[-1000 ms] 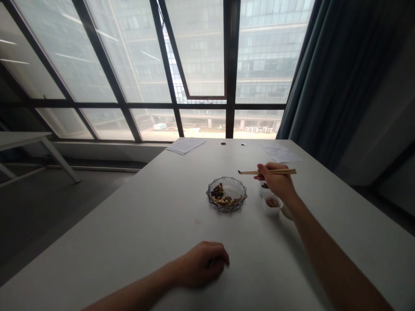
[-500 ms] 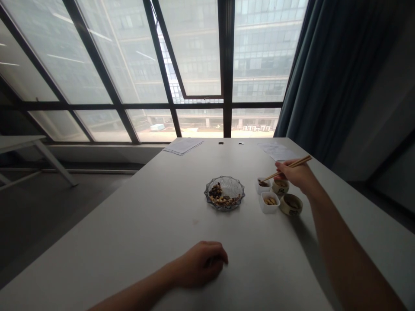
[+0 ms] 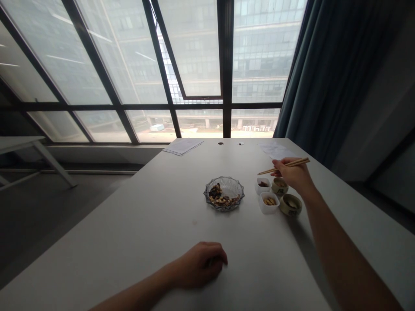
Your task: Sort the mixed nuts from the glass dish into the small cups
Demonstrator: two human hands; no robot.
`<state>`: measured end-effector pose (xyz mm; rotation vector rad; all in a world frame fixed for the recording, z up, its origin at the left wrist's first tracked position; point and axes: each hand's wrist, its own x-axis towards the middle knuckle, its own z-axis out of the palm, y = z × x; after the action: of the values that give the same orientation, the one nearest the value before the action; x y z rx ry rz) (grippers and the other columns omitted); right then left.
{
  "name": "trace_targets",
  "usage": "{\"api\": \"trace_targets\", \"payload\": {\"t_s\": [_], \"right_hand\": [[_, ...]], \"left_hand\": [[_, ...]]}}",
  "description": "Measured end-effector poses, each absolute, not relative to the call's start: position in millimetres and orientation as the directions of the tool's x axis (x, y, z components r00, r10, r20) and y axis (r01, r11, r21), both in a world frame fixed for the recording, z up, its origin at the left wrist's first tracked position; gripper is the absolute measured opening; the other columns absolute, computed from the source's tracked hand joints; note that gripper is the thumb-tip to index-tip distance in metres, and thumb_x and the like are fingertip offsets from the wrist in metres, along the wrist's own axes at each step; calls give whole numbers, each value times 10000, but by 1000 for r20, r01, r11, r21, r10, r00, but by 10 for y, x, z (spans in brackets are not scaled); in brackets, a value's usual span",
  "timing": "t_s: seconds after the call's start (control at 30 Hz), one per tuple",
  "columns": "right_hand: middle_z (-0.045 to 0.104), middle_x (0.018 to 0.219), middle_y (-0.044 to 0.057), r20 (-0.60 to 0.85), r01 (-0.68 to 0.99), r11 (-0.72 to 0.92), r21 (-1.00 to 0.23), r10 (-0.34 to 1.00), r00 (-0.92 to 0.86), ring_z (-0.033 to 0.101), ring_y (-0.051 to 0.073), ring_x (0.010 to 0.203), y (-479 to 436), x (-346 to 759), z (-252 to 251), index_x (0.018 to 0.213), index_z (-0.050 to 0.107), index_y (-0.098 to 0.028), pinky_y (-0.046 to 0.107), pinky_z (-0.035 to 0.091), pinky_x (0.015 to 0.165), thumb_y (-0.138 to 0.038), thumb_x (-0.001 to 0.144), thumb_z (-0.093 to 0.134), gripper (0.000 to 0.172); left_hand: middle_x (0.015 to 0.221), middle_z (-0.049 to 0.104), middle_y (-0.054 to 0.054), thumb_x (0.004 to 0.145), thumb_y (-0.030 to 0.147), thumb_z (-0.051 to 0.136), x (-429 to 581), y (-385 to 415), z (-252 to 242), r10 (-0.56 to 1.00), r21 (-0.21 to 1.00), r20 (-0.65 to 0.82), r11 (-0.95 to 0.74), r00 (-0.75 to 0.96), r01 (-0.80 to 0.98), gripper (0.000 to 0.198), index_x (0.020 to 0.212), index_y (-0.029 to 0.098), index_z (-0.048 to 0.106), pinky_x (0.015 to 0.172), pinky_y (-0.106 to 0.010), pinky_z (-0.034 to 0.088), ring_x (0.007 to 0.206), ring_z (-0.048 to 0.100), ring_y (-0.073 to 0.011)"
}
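As your right hand (image 3: 293, 175) lifts its pinched slim wooden chopsticks (image 3: 283, 166) above the square white cup (image 3: 263, 186), your curled left hand (image 3: 201, 264) shows nothing held.

Our white table (image 3: 139, 224) carries a scalloped glass dish (image 3: 223, 194) holding mixed nuts, near its middle. Just right of it we see a white square cup (image 3: 263, 185) of something dark and a second white square cup (image 3: 269, 203) of pale nuts, then a small ceramic cup (image 3: 279, 186) and a small ceramic bowl (image 3: 290, 204). Toward the far edge lie a stack of papers (image 3: 183, 146) and a loose paper sheet (image 3: 275, 150), with two small round holes (image 3: 221, 143) between them.
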<state>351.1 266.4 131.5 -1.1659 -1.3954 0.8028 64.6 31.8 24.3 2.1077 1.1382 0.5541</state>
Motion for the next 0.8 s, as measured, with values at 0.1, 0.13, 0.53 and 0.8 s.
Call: {"api": "trace_targets", "payload": {"t_s": [0.1,0.13,0.53,0.8], "right_hand": [[719,587,68,370,194,368,-910,929,-25,755,229,583,2557,3350,1338,631,656,-178,212,558,440,-447,818,786,352],[724,595,67,380,190,385,-903,923,-65,756,228,592,2516,3273,1323,639,660,-181,219,561,455,-469,830,769,362],[748,666,54,395,51,427,-903,869,-298,758,245,652,2266,2366,370,744,698,-190,295,583,563,-551,881,675,387],[748,676,56,398,-6,412,-911,874,-278,767,261,679,2348,2252,336,741,676,-191,307,600,582,-583,861,684,410]], "left_hand": [[913,691,-17,851,94,546,643,317,251,848,721,45,-393,528,571,237,1000,199,697,738,-220,472,777,607,-136],[914,691,-17,852,95,546,642,317,255,848,720,43,-393,528,572,236,1002,199,696,741,-221,473,780,607,-137],[897,684,-21,836,83,547,637,323,225,841,726,77,-416,536,548,251,1000,193,702,732,-219,477,771,618,-139],[903,683,-20,834,76,556,628,324,195,844,727,74,-410,532,550,258,1010,193,704,735,-218,480,772,623,-139]]}}
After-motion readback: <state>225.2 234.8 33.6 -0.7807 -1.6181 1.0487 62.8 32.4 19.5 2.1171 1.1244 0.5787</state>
